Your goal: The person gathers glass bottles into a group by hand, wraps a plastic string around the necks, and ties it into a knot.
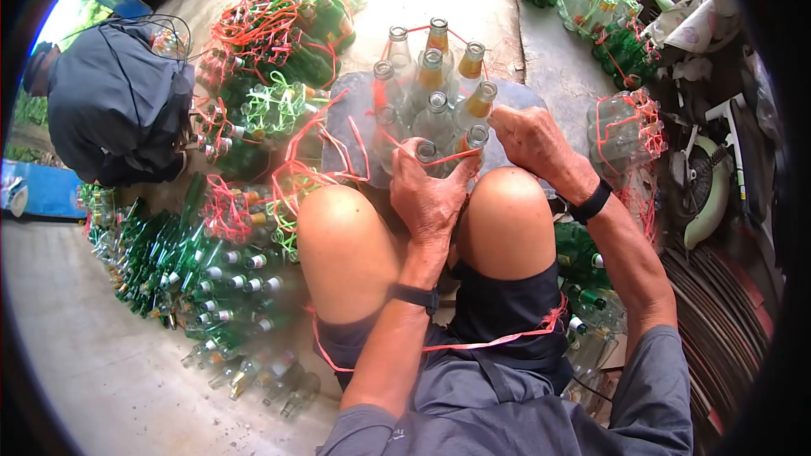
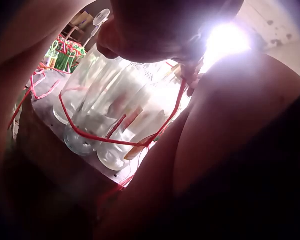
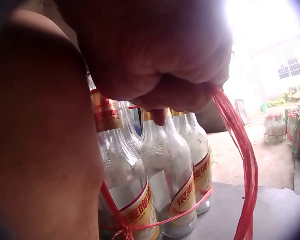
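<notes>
Several clear glass bottles (image 1: 432, 118), some with gold neck labels, stand grouped on a grey slab (image 1: 342, 122) before the knees. Red twine (image 2: 100, 138) runs round their lower part, with a knot on the near side in the right wrist view. The left hand (image 1: 427, 194) spreads thumb and fingers round the necks of the nearest bottles, with twine at its fingertips. Beside the bottles' right side, the right hand (image 1: 536, 143) is curled round a bundle of red twine (image 3: 245, 165) that hangs down from it.
Bundled green and clear bottles (image 1: 279, 34) stand beyond and left; loose green bottles (image 1: 194, 262) lie at lower left. More bundles (image 1: 621, 127) and a fan-like wheel (image 1: 701, 177) are on the right. A dark cloth-covered object (image 1: 118, 101) stands far left. Twine (image 1: 498, 340) crosses the lap.
</notes>
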Available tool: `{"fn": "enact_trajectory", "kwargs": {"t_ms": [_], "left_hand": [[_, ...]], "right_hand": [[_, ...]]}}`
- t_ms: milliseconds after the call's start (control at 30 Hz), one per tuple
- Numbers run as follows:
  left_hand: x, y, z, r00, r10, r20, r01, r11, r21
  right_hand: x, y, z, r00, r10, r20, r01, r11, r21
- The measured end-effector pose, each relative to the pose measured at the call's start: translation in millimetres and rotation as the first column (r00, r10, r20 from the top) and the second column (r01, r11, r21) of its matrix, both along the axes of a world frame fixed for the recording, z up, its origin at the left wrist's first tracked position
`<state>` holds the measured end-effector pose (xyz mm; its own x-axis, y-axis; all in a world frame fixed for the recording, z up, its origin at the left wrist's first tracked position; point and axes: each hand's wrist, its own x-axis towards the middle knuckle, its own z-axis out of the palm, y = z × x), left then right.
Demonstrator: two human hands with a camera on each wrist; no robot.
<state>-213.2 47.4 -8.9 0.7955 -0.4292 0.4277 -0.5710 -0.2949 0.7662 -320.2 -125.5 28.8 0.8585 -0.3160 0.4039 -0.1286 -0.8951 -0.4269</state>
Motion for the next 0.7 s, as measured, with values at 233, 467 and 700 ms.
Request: {"fn": "enact_trajectory", "kwargs": {"t_ms": [233,467,700], "left_hand": [[0,0,2,1.000,0.008,0.006,-0.008,1.000,0.012],[0,0,4,1.000,0.015,-0.016,-0.015,1.000,0.017],[-1,0,5,0.999,0.031,-0.029,-0.031,0.999,0.016]], "right_hand": [[0,6,8,0.998,0.008,-0.063,-0.009,1.000,-0.020],[-4,2,23,0.966,-0.036,-0.257,-0.025,0.973,-0.230],[-5,5,57,0.920,0.032,-0.390,-0.148,0.951,-0.271]]}}
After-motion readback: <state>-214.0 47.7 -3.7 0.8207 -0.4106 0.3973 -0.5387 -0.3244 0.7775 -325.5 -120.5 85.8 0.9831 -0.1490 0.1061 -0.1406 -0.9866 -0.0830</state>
